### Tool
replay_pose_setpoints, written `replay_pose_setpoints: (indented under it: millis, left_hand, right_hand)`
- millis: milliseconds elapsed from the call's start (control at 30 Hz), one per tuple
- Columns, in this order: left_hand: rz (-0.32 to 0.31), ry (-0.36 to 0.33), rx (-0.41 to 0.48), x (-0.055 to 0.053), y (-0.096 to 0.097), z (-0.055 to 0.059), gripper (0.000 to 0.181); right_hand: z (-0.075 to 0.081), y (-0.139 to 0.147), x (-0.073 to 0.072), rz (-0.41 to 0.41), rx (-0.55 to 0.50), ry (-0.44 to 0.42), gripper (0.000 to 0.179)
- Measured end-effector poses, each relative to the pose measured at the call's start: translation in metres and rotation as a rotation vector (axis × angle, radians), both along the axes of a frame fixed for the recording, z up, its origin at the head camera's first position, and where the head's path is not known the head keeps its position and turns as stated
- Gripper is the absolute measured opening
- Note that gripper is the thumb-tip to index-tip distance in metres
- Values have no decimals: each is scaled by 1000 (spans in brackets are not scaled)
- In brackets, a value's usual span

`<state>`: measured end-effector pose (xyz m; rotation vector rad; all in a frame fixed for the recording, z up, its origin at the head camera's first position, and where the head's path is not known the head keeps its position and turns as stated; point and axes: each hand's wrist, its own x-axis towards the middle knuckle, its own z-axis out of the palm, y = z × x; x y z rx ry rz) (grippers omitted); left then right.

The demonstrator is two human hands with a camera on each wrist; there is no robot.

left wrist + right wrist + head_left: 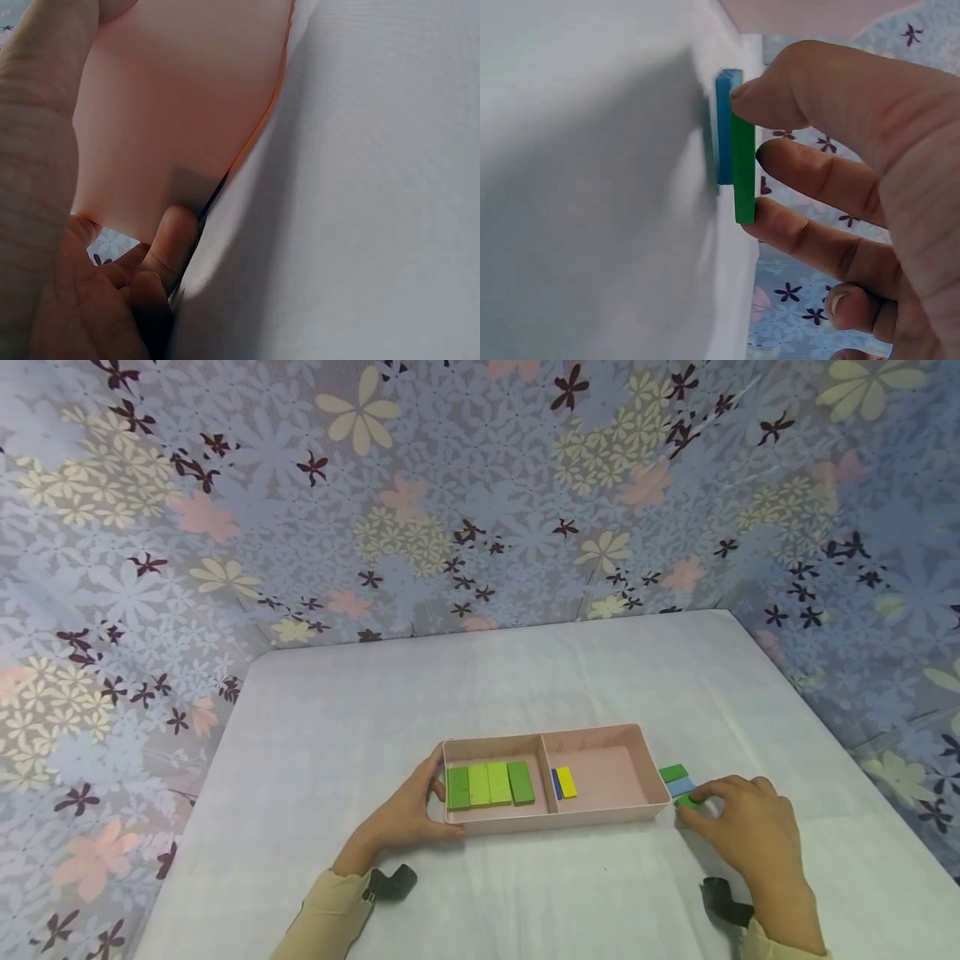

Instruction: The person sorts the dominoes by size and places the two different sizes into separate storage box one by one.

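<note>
Head: L hand (408, 810) clamped on pink box (609, 777), L end; R hand (750, 827) pinches green block (686, 802) just off box's R end, w/ blue block (680, 787) alongside. L wrist: hand round box end. R wrist: hand on green block's edges.

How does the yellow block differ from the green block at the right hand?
The yellow block sits inside the pink box; the green block is outside it. The right hand pinches the green block, while no hand touches the yellow block. Both are rectangular.
</note>
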<state>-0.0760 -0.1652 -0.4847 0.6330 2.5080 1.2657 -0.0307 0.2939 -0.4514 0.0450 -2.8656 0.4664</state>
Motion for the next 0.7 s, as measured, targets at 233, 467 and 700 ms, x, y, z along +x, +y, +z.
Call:
replay_pose_setpoints:
  millis: [233, 467, 700]
  left_hand:
    - [6, 1, -1, 0, -1, 0, 128]
    - [7, -5, 7, 1, -2, 0, 129]
    - [-12, 5, 2, 0, -1, 3, 128]
  right_hand:
    - [11, -1, -4, 20, -18, 110, 24]
    - [15, -9, -10, 58, -21, 187, 26]
    - [23, -16, -17, 78, -34, 257, 25]
